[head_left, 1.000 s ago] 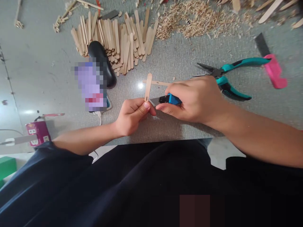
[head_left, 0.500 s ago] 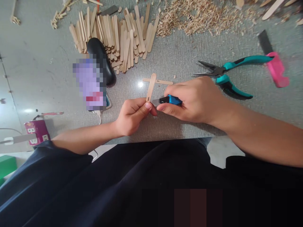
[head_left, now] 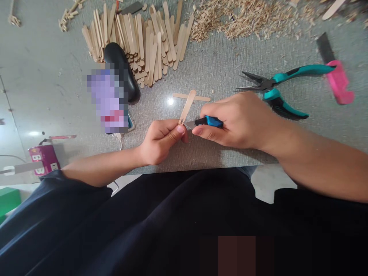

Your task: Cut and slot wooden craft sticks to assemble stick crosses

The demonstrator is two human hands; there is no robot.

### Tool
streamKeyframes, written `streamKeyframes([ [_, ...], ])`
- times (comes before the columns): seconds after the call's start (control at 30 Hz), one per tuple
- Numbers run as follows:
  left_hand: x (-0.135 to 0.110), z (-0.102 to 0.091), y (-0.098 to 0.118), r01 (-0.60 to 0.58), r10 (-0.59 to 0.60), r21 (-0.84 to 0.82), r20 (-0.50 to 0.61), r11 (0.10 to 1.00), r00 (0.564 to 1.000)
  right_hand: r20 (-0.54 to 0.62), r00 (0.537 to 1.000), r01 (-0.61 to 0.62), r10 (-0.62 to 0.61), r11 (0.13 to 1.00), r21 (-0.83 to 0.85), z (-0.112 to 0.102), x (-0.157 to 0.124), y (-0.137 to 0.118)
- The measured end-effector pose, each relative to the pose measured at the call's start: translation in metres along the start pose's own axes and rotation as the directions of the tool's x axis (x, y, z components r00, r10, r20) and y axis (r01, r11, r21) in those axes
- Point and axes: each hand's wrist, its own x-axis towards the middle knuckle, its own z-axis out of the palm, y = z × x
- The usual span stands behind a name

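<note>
My left hand (head_left: 160, 141) is closed, pinching the lower end of a flat wooden stick (head_left: 188, 105) that points up and to the right. My right hand (head_left: 238, 120) is wrapped round a blue and black utility knife (head_left: 207, 122). The knife's blade tip touches the stick just above my left thumb. Both hands hover over the grey table (head_left: 224, 73) near its front edge. Another single stick (head_left: 201, 98) lies flat on the table just behind the held one.
A heap of wooden sticks (head_left: 146, 42) lies at the back, with wood shavings (head_left: 241, 17) to its right. Teal-handled pliers (head_left: 276, 90) and a pink-handled tool (head_left: 336, 76) lie on the right. A black object (head_left: 122, 71) and a blurred item sit left of my hands.
The held stick has tilted from nearly upright to leaning right. Both hands have stayed almost in place, with the knife still at the stick's base.
</note>
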Motion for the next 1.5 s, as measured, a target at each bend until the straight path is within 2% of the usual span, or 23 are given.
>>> streamKeyframes([
  [0.1,0.000,-0.001,0.002,0.008,-0.009,0.040,0.025,0.999,1.000,-0.007,0.999,0.039,-0.039,0.999,0.034,0.004,-0.001,0.003],
  [0.23,0.001,-0.001,0.002,-0.038,0.033,0.073,0.071,0.997,0.997,-0.018,0.998,0.055,-0.054,0.997,0.057,0.012,-0.003,0.005],
  [0.37,0.001,-0.002,0.001,-0.085,0.078,0.111,0.072,0.990,0.994,-0.054,0.996,0.074,-0.072,0.997,0.031,0.017,-0.004,0.004],
  [0.47,0.000,-0.001,0.001,-0.077,0.071,0.131,0.051,0.988,0.996,-0.076,0.995,0.066,-0.067,0.998,-0.014,0.017,-0.004,0.001],
  [0.73,-0.001,0.002,-0.004,0.057,-0.058,-0.016,-0.042,0.998,0.997,-0.130,0.991,-0.020,0.009,0.996,-0.084,0.014,0.001,-0.002],
  [0.97,-0.001,0.002,-0.006,0.059,-0.062,-0.080,-0.042,0.995,0.997,-0.230,0.973,-0.064,0.033,0.990,-0.128,0.012,0.001,0.000],
  [1.2,-0.001,0.004,-0.001,0.057,-0.059,-0.045,-0.058,0.997,0.997,-0.136,0.991,-0.027,0.005,0.987,-0.157,0.010,0.000,0.004],
  [1.5,0.000,0.003,-0.001,0.032,-0.033,-0.028,-0.034,0.999,0.999,-0.186,0.982,0.007,-0.033,0.991,-0.136,0.011,-0.002,0.004],
])
